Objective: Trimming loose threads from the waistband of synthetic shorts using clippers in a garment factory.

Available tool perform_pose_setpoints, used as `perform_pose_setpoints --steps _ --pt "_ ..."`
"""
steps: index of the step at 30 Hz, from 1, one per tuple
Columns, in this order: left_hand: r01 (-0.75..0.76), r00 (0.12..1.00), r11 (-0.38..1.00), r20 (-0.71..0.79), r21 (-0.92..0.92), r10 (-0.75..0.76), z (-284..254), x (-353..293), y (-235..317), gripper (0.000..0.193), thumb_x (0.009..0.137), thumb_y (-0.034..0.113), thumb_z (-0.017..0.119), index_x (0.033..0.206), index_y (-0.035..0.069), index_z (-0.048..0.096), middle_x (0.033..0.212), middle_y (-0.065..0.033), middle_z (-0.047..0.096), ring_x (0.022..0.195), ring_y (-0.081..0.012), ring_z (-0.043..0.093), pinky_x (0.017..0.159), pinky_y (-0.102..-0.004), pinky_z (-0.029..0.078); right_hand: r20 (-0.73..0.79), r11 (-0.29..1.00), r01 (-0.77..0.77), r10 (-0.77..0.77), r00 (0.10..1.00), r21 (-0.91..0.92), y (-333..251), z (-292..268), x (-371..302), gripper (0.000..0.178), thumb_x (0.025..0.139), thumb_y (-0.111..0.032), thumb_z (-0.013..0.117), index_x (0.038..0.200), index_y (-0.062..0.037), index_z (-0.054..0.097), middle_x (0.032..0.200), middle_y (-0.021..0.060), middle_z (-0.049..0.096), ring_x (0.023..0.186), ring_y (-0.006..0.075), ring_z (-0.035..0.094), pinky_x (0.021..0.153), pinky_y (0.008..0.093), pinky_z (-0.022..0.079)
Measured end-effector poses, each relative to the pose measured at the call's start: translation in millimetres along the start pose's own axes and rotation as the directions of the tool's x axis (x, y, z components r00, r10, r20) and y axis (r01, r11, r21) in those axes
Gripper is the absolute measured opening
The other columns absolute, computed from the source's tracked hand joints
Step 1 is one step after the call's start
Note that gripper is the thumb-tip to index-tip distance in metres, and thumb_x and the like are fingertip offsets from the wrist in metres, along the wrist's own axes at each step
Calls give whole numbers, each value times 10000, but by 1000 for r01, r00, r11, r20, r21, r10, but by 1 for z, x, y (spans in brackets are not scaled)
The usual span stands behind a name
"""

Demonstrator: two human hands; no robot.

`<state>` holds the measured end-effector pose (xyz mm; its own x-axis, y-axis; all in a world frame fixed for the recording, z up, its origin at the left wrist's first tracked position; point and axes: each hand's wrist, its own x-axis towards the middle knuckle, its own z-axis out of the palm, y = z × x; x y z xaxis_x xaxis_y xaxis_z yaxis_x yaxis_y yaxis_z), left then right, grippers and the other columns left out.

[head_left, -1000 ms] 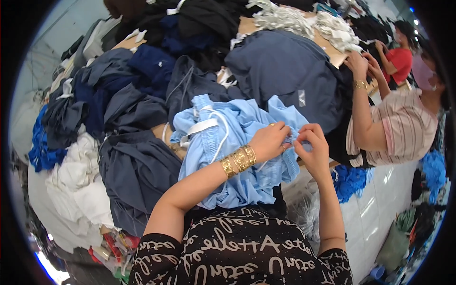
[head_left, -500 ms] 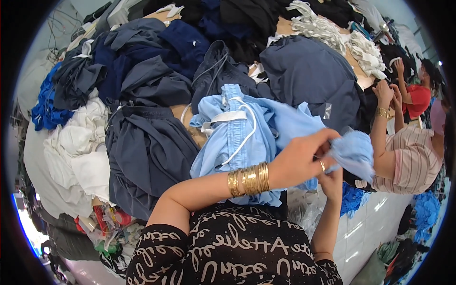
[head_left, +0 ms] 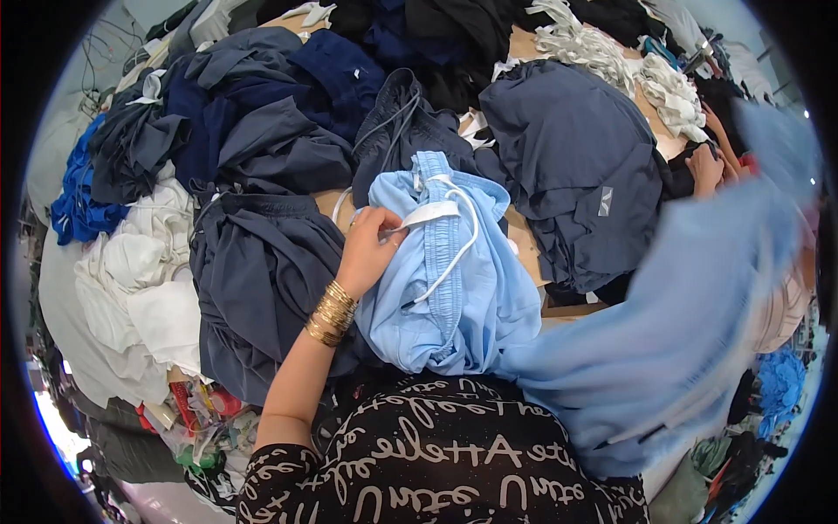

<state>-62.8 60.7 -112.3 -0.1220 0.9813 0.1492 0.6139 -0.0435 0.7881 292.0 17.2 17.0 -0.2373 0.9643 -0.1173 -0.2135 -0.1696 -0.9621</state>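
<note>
Several gold bangles (head_left: 332, 313) are circling the wrist of the left hand (head_left: 368, 253), whose thumb and fingers are pressing together on one end of a white strip (head_left: 435, 212). That strip is crossing the gathered waistband (head_left: 446, 293) of a light blue garment (head_left: 499, 288), which is lying bunched on the table (head_left: 531, 262), directly in front of the person's dark patterned top (head_left: 454, 445). A white drawstring (head_left: 474, 229) is curving over the same waistband. To the right, light blue cloth (head_left: 646, 349) is blurring across the view and hiding the right hand, so I cannot tell how that hand is gripping; nor can I tell whether this cloth is joining the bunched garment.

At lower left, clear plastic (head_left: 202, 424) is lying around small red and green items, though its shape is too jumbled for me to say whether it is forming a bag. White garments (head_left: 161, 301) are resting above it, beside a dark grey garment (head_left: 262, 288). Beyond the light blue bunch, a dark grey heap (head_left: 567, 144) is sitting on the table, and a co-worker's hand (head_left: 705, 170) is showing near its right side.
</note>
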Motion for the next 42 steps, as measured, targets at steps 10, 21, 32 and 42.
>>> perform_pose_setpoints --steps 10,21,32,42 --pt "-61 957 821 -266 -567 -113 20 -10 22 238 922 131 373 1059 -19 495 922 -80 545 800 -138 489 774 -263 385 167 506 433 -488 857 -746 157 131 164 571 712 -216 683 1168 36 449 983 199 488 908 365 494 786 411 417" --pt "-268 959 957 63 -109 276 26 -3 42 203 842 72 439 1029 70 516 983 -65 639 915 -259 559 953 -384 289 -137 479 -91 -62 989 -873 126 0 164 237 763 -229 645 843 -6 643 784 137 606 736 252 591 662 325 450" --pt "-41 999 826 0 -562 50 7 -26 29 292 943 238 411 940 -28 531 930 -147 634 884 -229 608 835 -303 426 -66 572 -81 47 997 -816 106 -66 104 184 686 -144 668 716 18 584 678 67 510 579 170 497 561 276 383" --pt "370 895 774 420 -513 -150 -57 -61 54 414 945 285 348 784 -20 578 666 -56 588 563 -111 521 566 -241 416 -238 978 -7 -44 970 -211 100 -20 82 192 819 -62 543 989 -20 622 824 9 616 693 59 542 609 193 395"
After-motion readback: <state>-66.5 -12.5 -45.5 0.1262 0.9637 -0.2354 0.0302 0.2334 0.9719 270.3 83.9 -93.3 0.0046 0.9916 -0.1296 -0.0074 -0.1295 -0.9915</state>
